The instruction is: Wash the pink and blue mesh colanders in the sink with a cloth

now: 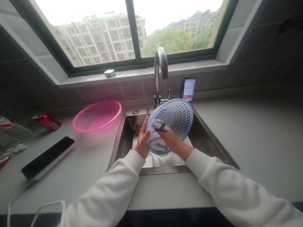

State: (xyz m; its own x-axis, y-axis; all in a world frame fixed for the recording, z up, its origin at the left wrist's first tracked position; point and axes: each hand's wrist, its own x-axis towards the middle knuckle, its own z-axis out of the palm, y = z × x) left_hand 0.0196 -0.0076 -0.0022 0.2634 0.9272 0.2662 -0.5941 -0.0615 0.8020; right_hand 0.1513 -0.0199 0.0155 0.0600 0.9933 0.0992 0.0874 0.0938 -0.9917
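A light blue plastic colander (182, 115) is held tilted above the sink, its perforated inside turned towards me. My left hand (142, 138) is closed on its left rim, with the thumb over the edge. In my right hand (171, 138) a pale purple-grey cloth (156, 138) is bunched up and pressed against the colander's inner wall. The cloth covers the lower left of the colander. Beneath both hands lies the stainless steel sink (208, 143), and the metal faucet (157, 72) rises behind the colander.
A pink basket (97, 118) stands on the counter left of the sink. Beyond it are a red can (46, 122) and a black-topped device (48, 157) with a white cable. A blurred phone-like object (189, 89) leans on the back wall. A small pale box (109, 73) sits on the windowsill.
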